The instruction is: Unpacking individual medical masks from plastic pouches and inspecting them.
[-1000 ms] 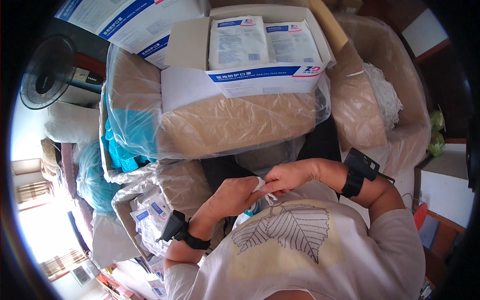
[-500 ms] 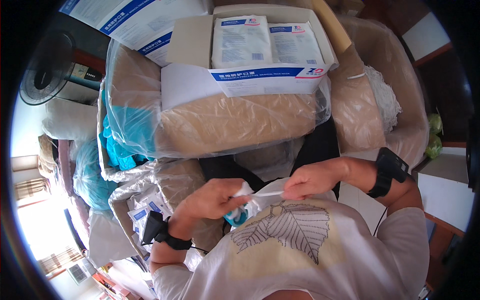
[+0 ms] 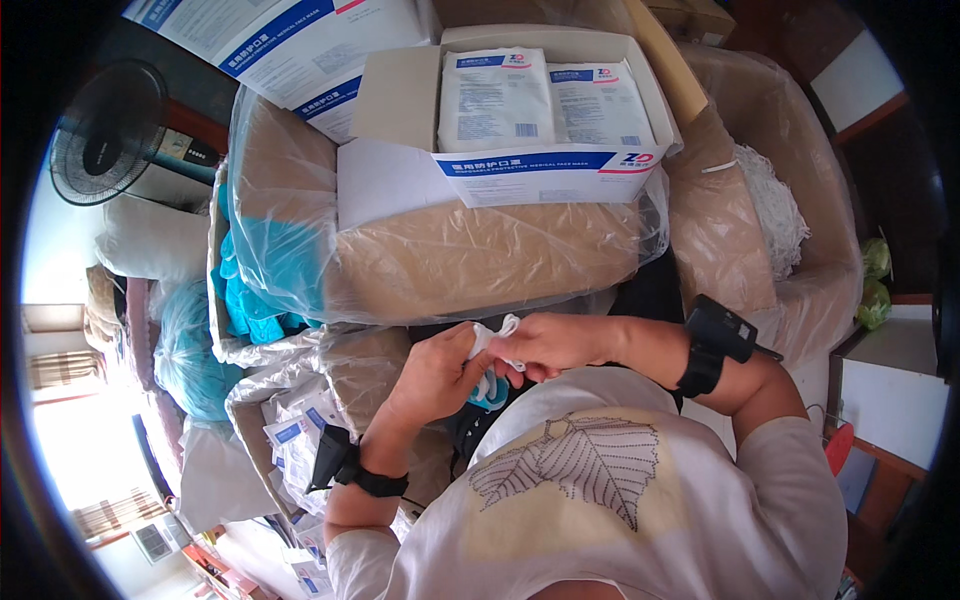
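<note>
My left hand [image 3: 432, 375] and my right hand [image 3: 550, 343] meet in front of my shirt, fingers closed. Between them is a bunched white strap [image 3: 508, 326], with one loop sticking up above the fingertips. Just below the fingers hangs a teal and white piece [image 3: 488, 391], probably a face mask joined to the strap; my left hand hides most of it. The left fingers pinch the white material from one side, while the right fingers press on the strap from the other.
Ahead, an open carton [image 3: 540, 178] holds white packs [image 3: 497, 100] above a plastic-lined box [image 3: 490, 262]. Teal items [image 3: 252, 300] fill a box at the left, with small packets [image 3: 300, 430] in another nearer me. White strands [image 3: 775, 210] lie in the right-hand box. A fan [image 3: 110, 130] stands far left.
My right hand has moved left to meet the left hand, which rose slightly. The strap, stretched between them before, is now gathered into a loop.
</note>
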The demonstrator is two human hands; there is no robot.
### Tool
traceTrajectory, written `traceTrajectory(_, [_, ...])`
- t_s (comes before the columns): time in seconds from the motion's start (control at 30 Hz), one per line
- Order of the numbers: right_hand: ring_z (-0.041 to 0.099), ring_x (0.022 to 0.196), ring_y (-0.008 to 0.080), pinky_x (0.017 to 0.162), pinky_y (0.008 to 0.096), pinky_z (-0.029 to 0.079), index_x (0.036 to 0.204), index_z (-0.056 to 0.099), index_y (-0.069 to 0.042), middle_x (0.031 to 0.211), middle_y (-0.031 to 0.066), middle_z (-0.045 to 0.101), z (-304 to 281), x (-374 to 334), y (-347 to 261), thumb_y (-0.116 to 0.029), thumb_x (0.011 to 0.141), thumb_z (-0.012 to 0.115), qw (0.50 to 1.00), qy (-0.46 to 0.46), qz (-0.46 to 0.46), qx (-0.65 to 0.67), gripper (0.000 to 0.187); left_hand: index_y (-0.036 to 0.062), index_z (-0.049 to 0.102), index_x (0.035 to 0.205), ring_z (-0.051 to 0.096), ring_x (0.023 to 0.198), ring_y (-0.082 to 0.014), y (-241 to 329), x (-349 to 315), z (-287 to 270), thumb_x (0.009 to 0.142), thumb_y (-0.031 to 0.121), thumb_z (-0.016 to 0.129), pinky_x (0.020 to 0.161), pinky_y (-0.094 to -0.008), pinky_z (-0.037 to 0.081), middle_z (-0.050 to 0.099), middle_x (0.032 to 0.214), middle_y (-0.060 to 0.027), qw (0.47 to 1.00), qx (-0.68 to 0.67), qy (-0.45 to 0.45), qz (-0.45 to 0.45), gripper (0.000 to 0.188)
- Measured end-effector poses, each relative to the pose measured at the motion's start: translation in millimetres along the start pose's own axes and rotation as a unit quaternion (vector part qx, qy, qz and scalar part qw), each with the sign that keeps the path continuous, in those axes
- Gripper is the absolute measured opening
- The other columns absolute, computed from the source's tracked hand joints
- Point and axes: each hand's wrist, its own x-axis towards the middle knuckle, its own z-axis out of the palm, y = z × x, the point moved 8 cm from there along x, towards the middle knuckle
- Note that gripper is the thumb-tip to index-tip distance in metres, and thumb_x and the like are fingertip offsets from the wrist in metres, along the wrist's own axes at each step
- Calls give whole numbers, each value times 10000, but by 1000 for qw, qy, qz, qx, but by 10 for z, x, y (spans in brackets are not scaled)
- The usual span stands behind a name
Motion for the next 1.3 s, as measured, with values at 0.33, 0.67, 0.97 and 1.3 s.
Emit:
traceTrajectory(0.33, [371, 593, 88, 553, 250, 343, 740, 478, -56, 632, -21, 414, 138, -359, -11, -260, 941, 378, 982, -52, -7, -179, 303, 30, 554, 862, 527, 665, -324, -152, -174, 142, 845, 160, 549, 585, -354, 420, 515, 725, -141, 988, -71, -133, 17, 131])
traceTrajectory(0.67, [558, 778, 187, 747, 315, 458, 1003, 537, -22, 860, 52, 571, -804, -288, 1433, -308, 911, 435, 966, 148, 68, 201, 318, 20, 553, 1032, 556, 759, -97, -1047, -432, -555, 915, 304, 459, 667, -224, 442, 610, 868, -42, 920, -291, 204, -166, 321])
traceTrajectory(0.97, [518, 1049, 188, 901, 314, 390, 1064, 564, 5, 1065, 136, 578, -762, 244, 889, -405, 864, 522, 951, 277, -98, -98, 458, -11, 549, 1037, 503, 705, -83, -948, -109, -248, 928, 444, 352, 613, -219, 406, 605, 871, -54, 869, -406, 244, -144, 508])
traceTrajectory(1.3, [481, 750, 80, 677, 233, 418, 1001, 549, 6, 835, 30, 542, -4, 91, -86, -350, 881, 531, 950, 179, -254, 22, 376, 28, 536, 926, 447, 683, -76, -855, -88, -305, 951, 350, 358, 629, -218, 369, 530, 774, -11, 847, -276, 429, -152, 369])
